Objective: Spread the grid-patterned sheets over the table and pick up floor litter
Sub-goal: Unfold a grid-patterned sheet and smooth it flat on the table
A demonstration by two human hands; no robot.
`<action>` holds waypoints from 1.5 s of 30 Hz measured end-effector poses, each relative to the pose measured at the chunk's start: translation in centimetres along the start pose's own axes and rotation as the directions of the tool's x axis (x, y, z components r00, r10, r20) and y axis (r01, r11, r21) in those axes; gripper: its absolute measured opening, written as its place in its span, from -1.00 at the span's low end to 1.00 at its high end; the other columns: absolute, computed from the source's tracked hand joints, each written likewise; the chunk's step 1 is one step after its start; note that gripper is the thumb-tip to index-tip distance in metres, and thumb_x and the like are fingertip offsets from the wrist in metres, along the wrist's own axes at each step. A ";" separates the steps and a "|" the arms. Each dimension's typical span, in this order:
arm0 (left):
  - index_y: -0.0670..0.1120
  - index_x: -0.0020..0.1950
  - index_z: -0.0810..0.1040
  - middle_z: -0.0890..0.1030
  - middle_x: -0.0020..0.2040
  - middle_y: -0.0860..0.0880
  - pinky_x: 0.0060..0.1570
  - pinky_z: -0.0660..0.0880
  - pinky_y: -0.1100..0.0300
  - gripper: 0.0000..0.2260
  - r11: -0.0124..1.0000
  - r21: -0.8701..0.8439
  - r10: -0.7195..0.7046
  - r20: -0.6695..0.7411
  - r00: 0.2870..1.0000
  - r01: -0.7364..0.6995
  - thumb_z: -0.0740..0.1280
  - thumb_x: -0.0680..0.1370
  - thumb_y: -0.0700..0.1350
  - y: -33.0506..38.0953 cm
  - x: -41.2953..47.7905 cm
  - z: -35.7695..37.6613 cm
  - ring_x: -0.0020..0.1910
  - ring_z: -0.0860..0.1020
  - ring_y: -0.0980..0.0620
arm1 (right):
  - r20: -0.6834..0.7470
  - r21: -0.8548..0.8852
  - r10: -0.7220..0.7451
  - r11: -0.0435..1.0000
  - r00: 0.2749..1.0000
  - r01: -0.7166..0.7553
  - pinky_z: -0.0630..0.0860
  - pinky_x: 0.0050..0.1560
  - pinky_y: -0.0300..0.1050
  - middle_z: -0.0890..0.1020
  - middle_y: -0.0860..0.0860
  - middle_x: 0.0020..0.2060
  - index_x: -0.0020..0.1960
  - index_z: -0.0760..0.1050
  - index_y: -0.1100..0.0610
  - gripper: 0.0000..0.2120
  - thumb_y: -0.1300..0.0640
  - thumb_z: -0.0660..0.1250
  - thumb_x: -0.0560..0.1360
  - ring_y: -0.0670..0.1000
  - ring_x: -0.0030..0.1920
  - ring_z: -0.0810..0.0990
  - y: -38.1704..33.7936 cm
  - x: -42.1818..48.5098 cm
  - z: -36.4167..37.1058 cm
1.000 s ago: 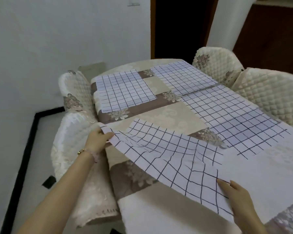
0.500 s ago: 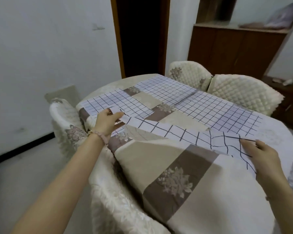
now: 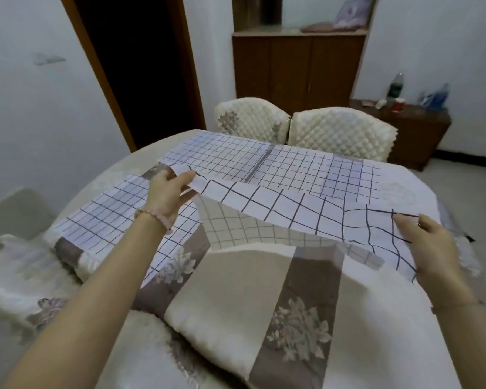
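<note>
Over the tabletop (image 3: pixel 230 276), near its middle, I hold one sheet (image 3: pixel 292 211) stretched between both hands, clear of the cloth. My left hand (image 3: pixel 167 196) has its grip closed on the far-left corner, thumb under and fingers on top. My right hand (image 3: pixel 429 245) is pinched shut on the right edge, nearer to me. I judge this spread hold is meant to keep the sheet taut and flat, so that it comes down without folds. It sags a little in the middle, and its underside shows through below.

Three laid sheets (image 3: pixel 314 172) already lie flat: two side by side at the far end and one at the left, under my left wrist. The bare cloth in front of me looks like the gap this sheet is to fill.

Floor litter: none that I can pick out. No brand, label or writing is readable anywhere; bottles (image 3: pixel 394 88) on the side cabinet are too small to read.
</note>
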State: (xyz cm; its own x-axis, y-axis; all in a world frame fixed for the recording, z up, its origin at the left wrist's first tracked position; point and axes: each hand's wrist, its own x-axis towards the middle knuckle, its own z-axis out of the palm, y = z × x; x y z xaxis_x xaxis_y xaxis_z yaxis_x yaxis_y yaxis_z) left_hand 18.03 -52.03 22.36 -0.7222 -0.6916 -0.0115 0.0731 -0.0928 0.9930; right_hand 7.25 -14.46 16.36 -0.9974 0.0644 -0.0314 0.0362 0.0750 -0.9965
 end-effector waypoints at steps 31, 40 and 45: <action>-0.29 0.17 0.51 0.59 -0.06 -0.22 -0.04 0.54 0.07 -0.72 0.663 0.387 -0.699 0.016 0.715 0.640 0.36 0.48 -0.29 -20.4 2.2 -14.7 -0.18 0.50 -0.06 | -0.326 -0.283 0.391 0.829 0.861 -0.483 0.46 0.09 0.06 0.58 0.15 -0.13 0.01 0.52 0.29 -0.83 0.20 0.36 0.48 0.16 -0.07 0.52 16.1 -10.1 4.8; -0.18 0.04 0.51 0.52 -0.26 -0.10 -0.18 0.34 0.20 -0.81 0.615 0.767 -0.428 0.134 0.894 0.180 0.39 0.45 -0.26 -19.7 1.5 -14.9 -0.19 0.47 -0.06 | -0.324 -0.366 0.360 0.805 0.875 -0.467 0.45 0.21 0.11 0.59 0.15 0.06 0.23 0.50 0.24 -0.67 0.19 0.32 0.48 0.17 0.11 0.53 17.8 -11.2 3.9; -0.16 -0.07 0.50 0.46 -0.39 -0.03 -0.29 0.35 0.20 -0.85 0.549 0.833 -0.391 0.183 0.902 0.069 0.40 0.41 -0.28 -20.0 1.4 -15.0 -0.33 0.42 0.00 | -0.440 -0.373 0.317 0.787 0.840 -0.492 0.45 0.03 -0.01 0.63 0.13 -0.02 0.15 0.54 0.19 -0.71 0.16 0.39 0.44 0.14 -0.01 0.54 18.0 -12.1 3.8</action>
State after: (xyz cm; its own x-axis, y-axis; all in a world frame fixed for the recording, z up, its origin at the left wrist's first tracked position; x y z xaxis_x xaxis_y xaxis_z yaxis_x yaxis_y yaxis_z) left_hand 25.92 -61.88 0.69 -0.8057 -0.4569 -0.3770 -0.5829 0.4980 0.6421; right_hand 19.74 -17.70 -1.44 -0.7993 0.5156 -0.3086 0.5425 0.3984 -0.7395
